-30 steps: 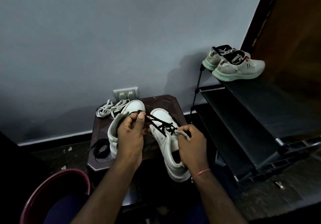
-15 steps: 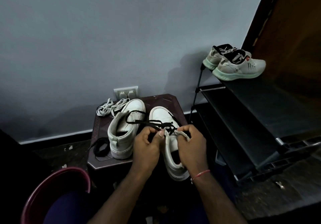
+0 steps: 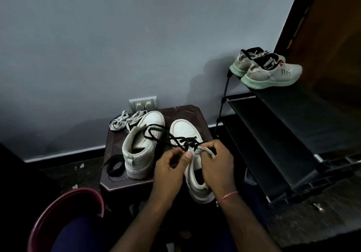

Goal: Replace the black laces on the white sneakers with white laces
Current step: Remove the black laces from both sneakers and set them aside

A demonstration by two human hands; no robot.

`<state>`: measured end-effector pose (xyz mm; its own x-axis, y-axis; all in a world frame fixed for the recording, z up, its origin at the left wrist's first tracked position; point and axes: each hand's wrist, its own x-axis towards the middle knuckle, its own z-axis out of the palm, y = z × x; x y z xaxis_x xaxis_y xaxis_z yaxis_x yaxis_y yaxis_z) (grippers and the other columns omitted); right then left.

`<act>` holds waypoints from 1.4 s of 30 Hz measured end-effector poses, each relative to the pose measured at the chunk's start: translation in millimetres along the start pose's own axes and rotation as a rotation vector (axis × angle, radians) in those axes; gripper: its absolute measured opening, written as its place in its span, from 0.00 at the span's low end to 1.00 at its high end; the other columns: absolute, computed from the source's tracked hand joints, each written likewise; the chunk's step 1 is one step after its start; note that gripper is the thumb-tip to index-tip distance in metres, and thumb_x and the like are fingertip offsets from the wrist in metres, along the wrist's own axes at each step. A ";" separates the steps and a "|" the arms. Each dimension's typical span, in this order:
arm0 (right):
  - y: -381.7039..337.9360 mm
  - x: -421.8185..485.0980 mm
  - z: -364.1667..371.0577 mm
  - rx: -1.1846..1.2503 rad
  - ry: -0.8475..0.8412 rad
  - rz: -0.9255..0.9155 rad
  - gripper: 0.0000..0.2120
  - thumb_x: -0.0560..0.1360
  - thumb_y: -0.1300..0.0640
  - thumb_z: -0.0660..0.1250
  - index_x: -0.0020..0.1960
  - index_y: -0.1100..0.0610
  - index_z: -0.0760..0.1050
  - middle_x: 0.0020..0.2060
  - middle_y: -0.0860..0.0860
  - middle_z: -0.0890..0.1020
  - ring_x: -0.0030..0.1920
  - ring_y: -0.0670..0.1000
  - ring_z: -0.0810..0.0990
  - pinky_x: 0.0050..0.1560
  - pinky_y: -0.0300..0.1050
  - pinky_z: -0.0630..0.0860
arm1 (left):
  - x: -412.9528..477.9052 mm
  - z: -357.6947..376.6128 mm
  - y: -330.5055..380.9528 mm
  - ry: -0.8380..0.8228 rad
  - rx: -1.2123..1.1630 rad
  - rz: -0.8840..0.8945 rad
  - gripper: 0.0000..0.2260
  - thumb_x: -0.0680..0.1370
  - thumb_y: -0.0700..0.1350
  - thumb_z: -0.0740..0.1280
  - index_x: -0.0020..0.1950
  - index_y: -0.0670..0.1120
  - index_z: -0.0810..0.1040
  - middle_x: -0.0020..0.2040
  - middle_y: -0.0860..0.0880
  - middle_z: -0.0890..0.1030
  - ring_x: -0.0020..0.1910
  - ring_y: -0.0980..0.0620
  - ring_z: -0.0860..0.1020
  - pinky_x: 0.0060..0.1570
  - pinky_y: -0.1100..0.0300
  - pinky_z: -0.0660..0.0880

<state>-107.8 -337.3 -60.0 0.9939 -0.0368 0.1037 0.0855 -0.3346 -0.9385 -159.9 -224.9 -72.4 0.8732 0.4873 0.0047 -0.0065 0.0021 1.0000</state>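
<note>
Both hands are curled up: left hand (image 3: 172, 166) pinches the black lace (image 3: 187, 141), right hand (image 3: 217, 165) grips the top edge of the sneaker (image 3: 185, 130) - its heel hangs off the table's (image 3: 183, 113) front edge. White laces (image 3: 117, 122) sit at the back-left corner, shoe rack (image 3: 273, 134) close on the right.

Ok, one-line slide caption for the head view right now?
Left hand works the black lace while right hand steadies one white sneaker on the table; white laces lie behind.
</note>
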 end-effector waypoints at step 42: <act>0.5 -0.4 0.1 -0.041 -0.011 -0.020 0.07 0.73 0.63 0.66 0.42 0.51 0.77 0.43 0.45 0.81 0.45 0.44 0.79 0.50 0.47 0.78 | 7.6 4.9 34.5 0.075 -0.408 0.006 0.06 0.82 0.40 0.58 0.46 0.42 0.70 0.38 0.44 0.80 0.39 0.48 0.80 0.45 0.53 0.80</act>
<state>-108.1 -337.4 -60.6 0.9928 -0.0196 0.1181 0.1024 -0.3734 -0.9220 -151.1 -225.4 -37.9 0.8348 0.5506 -0.0052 -0.2169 0.3376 0.9159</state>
